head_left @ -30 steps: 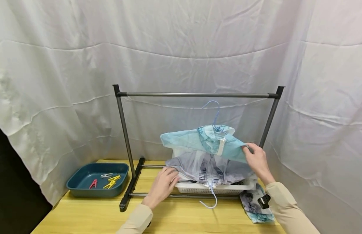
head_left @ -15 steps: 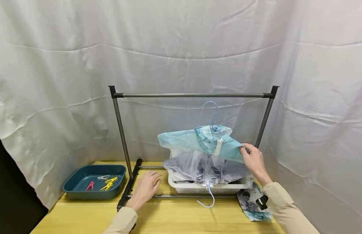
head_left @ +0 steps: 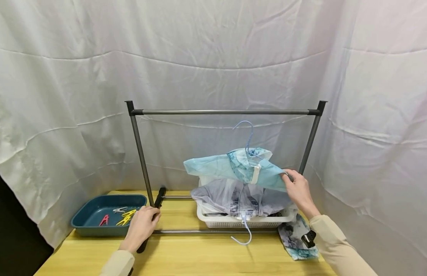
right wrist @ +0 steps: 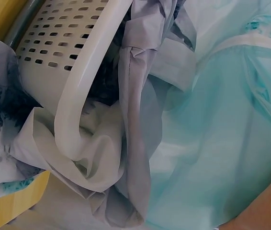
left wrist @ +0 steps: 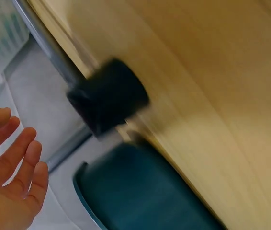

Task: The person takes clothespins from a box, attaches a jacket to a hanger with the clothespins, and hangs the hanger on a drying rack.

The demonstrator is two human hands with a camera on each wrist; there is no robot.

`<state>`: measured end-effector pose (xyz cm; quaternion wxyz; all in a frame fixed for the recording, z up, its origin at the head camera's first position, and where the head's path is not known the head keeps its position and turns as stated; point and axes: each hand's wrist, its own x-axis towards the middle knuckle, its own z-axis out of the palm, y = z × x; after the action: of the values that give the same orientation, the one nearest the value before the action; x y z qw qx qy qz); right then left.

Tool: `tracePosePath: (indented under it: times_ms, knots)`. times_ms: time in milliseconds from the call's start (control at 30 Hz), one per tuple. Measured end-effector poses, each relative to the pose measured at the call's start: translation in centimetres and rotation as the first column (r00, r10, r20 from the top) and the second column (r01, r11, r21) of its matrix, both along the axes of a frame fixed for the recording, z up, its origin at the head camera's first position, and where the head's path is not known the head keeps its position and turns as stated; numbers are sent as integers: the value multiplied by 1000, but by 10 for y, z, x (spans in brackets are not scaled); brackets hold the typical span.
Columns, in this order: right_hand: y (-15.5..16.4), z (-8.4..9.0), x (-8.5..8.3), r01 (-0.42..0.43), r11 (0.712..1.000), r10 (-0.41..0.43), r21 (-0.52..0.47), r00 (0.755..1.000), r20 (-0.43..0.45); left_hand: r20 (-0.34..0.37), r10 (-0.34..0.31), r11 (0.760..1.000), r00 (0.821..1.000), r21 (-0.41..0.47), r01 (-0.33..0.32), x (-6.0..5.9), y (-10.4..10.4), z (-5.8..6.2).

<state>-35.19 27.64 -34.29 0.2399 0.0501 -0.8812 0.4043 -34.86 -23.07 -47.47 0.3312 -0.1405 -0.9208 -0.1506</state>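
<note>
**Right hand on the blue garment, left hand out by the rack foot**

Right hand (head_left: 299,188) pinches the right shoulder edge of the blue garment (head_left: 234,166), fingers curled onto the fabric, and holds it up above the basket (head_left: 213,219). The garment sits on a light blue hanger (head_left: 247,135), whose hook stands free just under the rail (head_left: 223,112) without touching it. From the right wrist view the blue cloth (right wrist: 221,158) fills the right side, draped against the white basket rim (right wrist: 85,91), with a grey sheer piece (right wrist: 135,143) spilling over that rim.

Left hand (head_left: 140,227) is low over the table (head_left: 199,257), beside the black foot (head_left: 154,214) of the rack's left post, just short of the tray (head_left: 92,226). Fingers look loosely bent in the head view; the wrist view shows them straight and spread (left wrist: 16,167), holding nothing. Whether it touches the foot, I cannot tell. That wrist view is blurred, with the black foot (left wrist: 109,96) and the teal tray (left wrist: 140,191) close by.

In the basket lies a heap of grey and printed cloth (head_left: 241,199), and a second hanger's hook (head_left: 243,234) hangs over the front rim. The tray holds clothes pegs (head_left: 120,216), red, yellow and pale. Right of the basket, a printed cloth (head_left: 296,241) lies on the table under the right forearm. White sheet (head_left: 213,57) hangs behind everything.
</note>
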Motion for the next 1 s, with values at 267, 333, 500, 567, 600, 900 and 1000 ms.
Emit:
tracePosePath:
  times_ms: [267, 333, 500, 567, 600, 900, 1000]
  knots:
    - [1, 2, 3, -16, 1000, 16, 4, 1000, 17, -9, 103, 995, 995, 20, -103, 4, -34, 10]
    - [0, 3, 3, -19, 1000, 18, 7, 1000, 21, 14, 140, 990, 990, 28, -141, 3, -44, 11]
    - [0, 4, 5, -19, 1000, 18, 6, 1000, 23, 158, 200, 978, 967, 35, -208, 2, -67, 16]
    - [0, 4, 5, -16, 1000, 16, 6, 1000, 22, 220, 215, 974, 951, 28, -227, 0, -74, 17]
    - [1, 4, 5, -15, 1000, 15, 5, 1000, 23, 252, 224, 971, 941, 24, -238, -1, -78, 18]
    - [0, 3, 5, -13, 1000, 13, 5, 999, 34, 523, 279, 932, 805, 55, -359, -12, -102, 24]
    - [-1, 1, 4, -14, 1000, 14, 1, 1000, 25, 584, 260, 934, 769, 49, -353, -15, -105, 25]
